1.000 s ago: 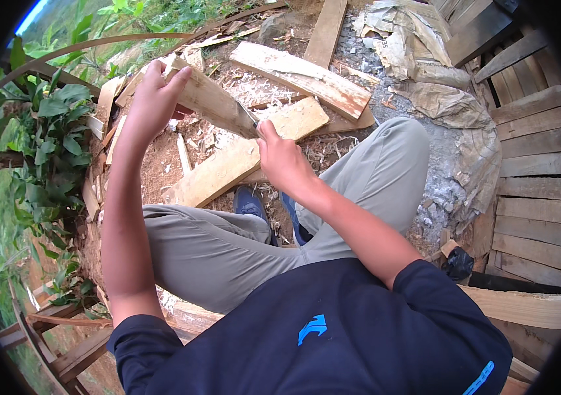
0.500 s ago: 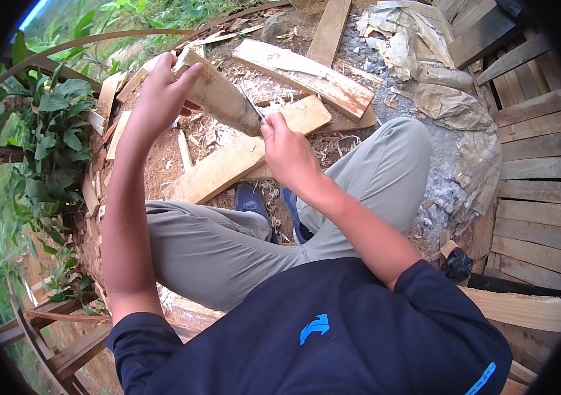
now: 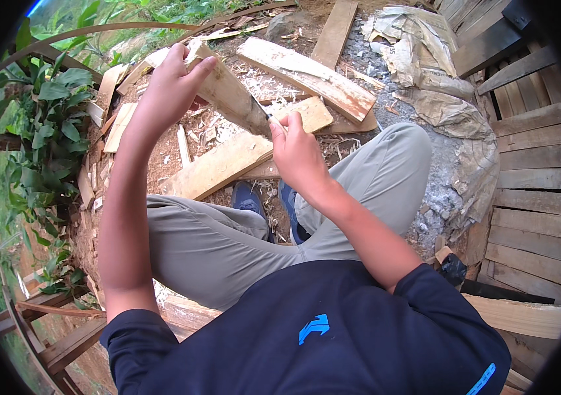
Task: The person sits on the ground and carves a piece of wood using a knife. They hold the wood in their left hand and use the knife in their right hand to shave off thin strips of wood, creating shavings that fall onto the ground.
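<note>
My left hand (image 3: pixel 178 82) grips the upper end of a pale wooden board (image 3: pixel 229 92), thumb on the near face and the other fingers partly hidden behind it. The board is held tilted, its lower end over another plank (image 3: pixel 224 163) lying on the ground. A knife (image 3: pixel 262 109) is closed in my right hand (image 3: pixel 295 148), its thin dark blade against the board's right edge near the lower end. Most of the knife's handle is covered by my fingers.
Beyond lies a thick plank (image 3: pixel 310 76) with a rough white face, among scattered wood shavings. Crumpled paper sacks (image 3: pixel 448 105) and grey ash stretch along the right, beside a slatted wooden wall (image 3: pixel 534 191). Leafy plants (image 3: pixel 53 151) grow at the left.
My right hand has moved slightly right and down, with the knife blade sliding along the board's edge. The left hand keeps hold of the board, nearly in the same place.
</note>
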Tool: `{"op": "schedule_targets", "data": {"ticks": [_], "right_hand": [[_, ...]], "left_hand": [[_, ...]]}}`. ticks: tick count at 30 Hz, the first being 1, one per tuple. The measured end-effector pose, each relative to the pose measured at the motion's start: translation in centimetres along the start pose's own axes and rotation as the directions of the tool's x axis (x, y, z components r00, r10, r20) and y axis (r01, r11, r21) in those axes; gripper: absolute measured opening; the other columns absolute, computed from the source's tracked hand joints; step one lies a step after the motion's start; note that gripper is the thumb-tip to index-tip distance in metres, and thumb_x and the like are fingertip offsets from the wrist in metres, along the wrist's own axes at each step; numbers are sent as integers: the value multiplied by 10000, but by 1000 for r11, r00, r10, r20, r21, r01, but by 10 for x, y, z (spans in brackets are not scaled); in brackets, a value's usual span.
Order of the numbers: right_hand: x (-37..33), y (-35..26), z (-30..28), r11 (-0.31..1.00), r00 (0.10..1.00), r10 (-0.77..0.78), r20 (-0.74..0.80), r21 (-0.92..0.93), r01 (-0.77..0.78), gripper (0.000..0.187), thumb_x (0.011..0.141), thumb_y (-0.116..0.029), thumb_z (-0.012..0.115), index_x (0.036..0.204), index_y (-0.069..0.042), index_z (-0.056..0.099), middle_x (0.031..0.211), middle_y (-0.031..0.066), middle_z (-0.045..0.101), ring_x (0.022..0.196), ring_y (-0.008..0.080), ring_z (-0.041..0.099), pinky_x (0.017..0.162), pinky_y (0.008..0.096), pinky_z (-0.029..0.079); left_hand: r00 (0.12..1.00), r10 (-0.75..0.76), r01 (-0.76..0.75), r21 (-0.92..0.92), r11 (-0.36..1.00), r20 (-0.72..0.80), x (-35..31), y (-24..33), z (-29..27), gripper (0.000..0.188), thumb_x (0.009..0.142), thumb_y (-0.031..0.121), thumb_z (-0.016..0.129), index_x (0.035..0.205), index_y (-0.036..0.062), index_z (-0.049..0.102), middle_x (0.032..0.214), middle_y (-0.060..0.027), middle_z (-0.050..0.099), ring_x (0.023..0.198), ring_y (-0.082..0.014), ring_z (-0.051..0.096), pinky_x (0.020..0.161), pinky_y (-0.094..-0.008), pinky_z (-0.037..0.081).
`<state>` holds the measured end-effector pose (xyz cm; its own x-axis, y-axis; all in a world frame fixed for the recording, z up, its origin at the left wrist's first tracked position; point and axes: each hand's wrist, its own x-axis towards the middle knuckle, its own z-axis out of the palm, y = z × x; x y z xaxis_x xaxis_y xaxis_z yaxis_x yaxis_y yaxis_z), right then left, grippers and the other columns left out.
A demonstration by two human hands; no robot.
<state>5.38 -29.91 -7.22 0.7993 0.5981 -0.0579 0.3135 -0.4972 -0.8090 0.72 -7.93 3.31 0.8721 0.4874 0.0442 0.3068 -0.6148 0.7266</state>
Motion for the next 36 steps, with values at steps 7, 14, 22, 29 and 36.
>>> {"op": "schedule_targets", "data": {"ticks": [7, 14, 22, 29, 36], "right_hand": [[-13, -5, -6, 937, 941, -126, -313, 274, 216, 274, 1065, -234, 486, 1166, 4, 395, 809, 315, 669, 761, 524, 656, 607, 597, 467], [-5, 12, -6, 963, 995, 40, 96, -271, -12, 253, 1062, -256, 441, 1114, -9, 416, 772, 337, 663, 795, 530, 667, 706, 612, 521], [25, 27, -25, 996, 990, 77, 114, 29, -81, 346, 1012, -326, 550, 1051, 16, 516, 835, 191, 645, 803, 305, 654, 773, 416, 503], [25, 45, -28, 992, 989, 106, 104, 58, -112, 371, 998, -334, 566, 1024, 36, 582, 944, 219, 685, 901, 322, 679, 831, 415, 501], [17, 17, -37, 999, 1000, -2, -24, -39, 1, 372, 1019, -326, 557, 1088, 31, 637, 907, 269, 699, 897, 450, 683, 765, 491, 504]], "left_hand": [[986, -106, 116, -76, 990, 128, -5, 12, 5, 528, 1021, 395, 591, 1227, -58, 414, 954, -215, 688, 680, -224, 747, 519, -285, 575], [989, -88, 93, -31, 995, 116, -2, -1, 0, 509, 1022, 392, 585, 1215, -45, 411, 960, -220, 689, 670, -206, 739, 529, -286, 582], [988, -42, 28, 99, 995, 151, -12, 16, -3, 627, 982, 354, 653, 1368, -86, 426, 963, -185, 696, 699, -182, 735, 539, -273, 549], [990, 123, -130, 108, 986, 66, 2, -8, -19, 605, 948, 353, 714, 1315, -105, 571, 733, -128, 685, 643, -165, 718, 508, -282, 530], [993, 121, -118, 150, 982, -10, 4, -11, -14, 675, 909, 455, 732, 1273, -100, 608, 788, -175, 717, 625, -163, 717, 530, -288, 545]]}}
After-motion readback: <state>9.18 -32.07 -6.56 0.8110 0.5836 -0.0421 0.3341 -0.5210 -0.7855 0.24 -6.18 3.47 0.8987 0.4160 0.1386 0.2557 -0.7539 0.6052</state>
